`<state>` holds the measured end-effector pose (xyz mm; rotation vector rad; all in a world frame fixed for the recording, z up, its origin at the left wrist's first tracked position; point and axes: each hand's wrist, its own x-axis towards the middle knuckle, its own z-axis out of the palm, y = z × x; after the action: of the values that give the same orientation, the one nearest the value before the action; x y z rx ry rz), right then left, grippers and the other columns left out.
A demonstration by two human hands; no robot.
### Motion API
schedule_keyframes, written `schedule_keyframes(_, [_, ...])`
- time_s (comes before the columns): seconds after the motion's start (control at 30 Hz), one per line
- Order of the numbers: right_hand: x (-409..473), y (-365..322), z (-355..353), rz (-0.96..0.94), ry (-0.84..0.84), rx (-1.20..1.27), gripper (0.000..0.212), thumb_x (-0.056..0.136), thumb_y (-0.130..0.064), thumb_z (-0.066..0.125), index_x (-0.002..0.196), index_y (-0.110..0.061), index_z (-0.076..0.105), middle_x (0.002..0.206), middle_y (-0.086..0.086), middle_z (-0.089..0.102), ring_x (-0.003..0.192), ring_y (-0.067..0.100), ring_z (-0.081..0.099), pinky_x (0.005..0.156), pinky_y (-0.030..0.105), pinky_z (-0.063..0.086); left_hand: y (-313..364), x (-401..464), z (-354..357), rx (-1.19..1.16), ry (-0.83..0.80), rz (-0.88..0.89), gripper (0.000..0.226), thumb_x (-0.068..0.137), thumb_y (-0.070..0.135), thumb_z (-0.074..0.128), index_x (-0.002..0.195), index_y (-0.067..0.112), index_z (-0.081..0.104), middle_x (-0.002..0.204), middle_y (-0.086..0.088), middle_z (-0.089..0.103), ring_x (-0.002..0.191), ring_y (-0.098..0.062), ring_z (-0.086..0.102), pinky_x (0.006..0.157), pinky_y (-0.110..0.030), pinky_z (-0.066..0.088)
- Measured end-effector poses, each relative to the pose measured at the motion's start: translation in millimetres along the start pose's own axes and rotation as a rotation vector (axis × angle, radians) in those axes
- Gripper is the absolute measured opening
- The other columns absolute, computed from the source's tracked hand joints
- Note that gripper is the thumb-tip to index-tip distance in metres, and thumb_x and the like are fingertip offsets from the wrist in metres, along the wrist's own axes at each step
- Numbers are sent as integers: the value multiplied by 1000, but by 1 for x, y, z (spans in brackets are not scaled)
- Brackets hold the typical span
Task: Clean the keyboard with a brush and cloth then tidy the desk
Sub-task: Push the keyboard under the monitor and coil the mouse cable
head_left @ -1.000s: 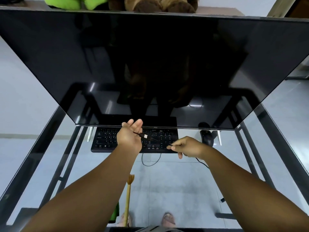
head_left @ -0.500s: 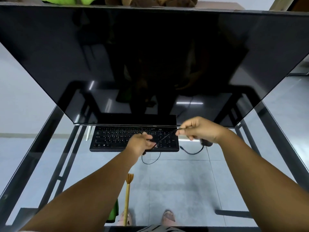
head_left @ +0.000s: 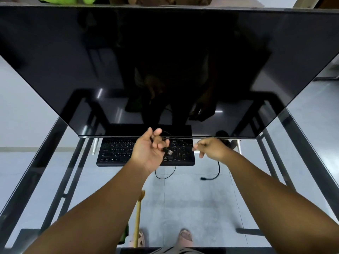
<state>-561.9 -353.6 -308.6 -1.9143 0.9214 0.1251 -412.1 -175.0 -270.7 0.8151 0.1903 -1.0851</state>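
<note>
The flat black keyboard (head_left: pixel 128 153) lies at the glass table's (head_left: pixel 211 208) far edge. Left hand (head_left: pixel 149 150) fingers hold its thin black cable's USB plug (head_left: pixel 167 151); right hand (head_left: pixel 211 148) pinches the cable. Tidying step, seemingly: coiling comes next.

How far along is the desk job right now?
Done: cannot confirm any cleaning; no cloth shows, and the brush stands under the desk. In hand: both hands are gathering the cable, the left hand holding its plug end, the right hand pinching it over the keyboard. Left: stow this cable and the second loose one.
</note>
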Motion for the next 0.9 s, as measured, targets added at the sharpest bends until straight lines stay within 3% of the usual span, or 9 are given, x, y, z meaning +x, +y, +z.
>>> schedule_keyframes(0.07, [-4,6,3,40,-55,-22,27,99,-36,52,96,-22,75,70,-4,70,61,-2,56,63,20,39,3,3,-2,-96,127,61,40,103,30,38,83,7,62,52,1,40,52,-14,43,83,-30,47])
schedule_keyframes(0.13, [-7,11,3,86,-116,-52,27,100,-32,50,93,-24,75,68,-3,68,45,2,45,55,19,34,4,6,-4,-166,219,101,40,104,30,35,89,6,63,58,-2,57,62,-18,60,83,-30,50])
schedule_keyframes(0.27, [-15,19,-3,120,-263,-95,27,100,-26,50,91,-23,75,66,1,65,47,13,32,48,21,30,5,11,-6,-170,337,172,40,106,29,26,111,8,59,87,-10,76,90,-21,73,107,-34,35])
schedule_keyframes(0.33, [-19,17,-9,116,-322,-160,27,99,-28,50,91,-26,76,63,-1,62,48,13,32,48,22,31,6,11,-5,-145,395,202,38,106,26,24,122,9,54,96,-9,75,96,-17,71,107,-29,33])
schedule_keyframes(0.4, [-23,14,-17,113,-381,-194,27,98,-30,51,92,-28,77,62,-3,60,50,14,33,51,24,32,6,14,-4,-80,431,217,40,106,26,23,136,11,45,106,-7,73,107,-14,66,93,-24,39])
schedule_keyframes(0.53, [-30,1,-35,54,-500,-159,20,95,-32,59,95,-28,78,59,-3,55,58,16,34,55,23,31,-2,24,-11,343,506,250,44,105,29,26,144,10,33,87,10,75,114,-13,62,114,-42,30])
schedule_keyframes(0.67, [-39,-15,-53,-67,-506,-39,15,92,-29,65,95,-21,78,59,1,45,60,16,35,56,24,28,-18,17,-16,765,416,201,45,106,32,26,139,2,30,104,-3,74,93,-10,65,92,-32,30])
schedule_keyframes(0.8, [-42,-31,-65,-149,-417,116,16,93,-19,63,98,-12,76,61,6,44,50,7,36,47,16,29,-30,25,-23,1024,203,-56,38,105,29,31,127,6,51,81,-6,76,71,-4,70,80,-26,37])
schedule_keyframes(0.9, [-34,-37,-61,-213,-306,215,17,93,-24,62,90,-20,78,67,9,47,58,11,37,51,17,31,-44,21,-26,1113,-29,-84,52,104,41,27,110,9,67,63,-12,69,70,-26,65,73,-32,43])
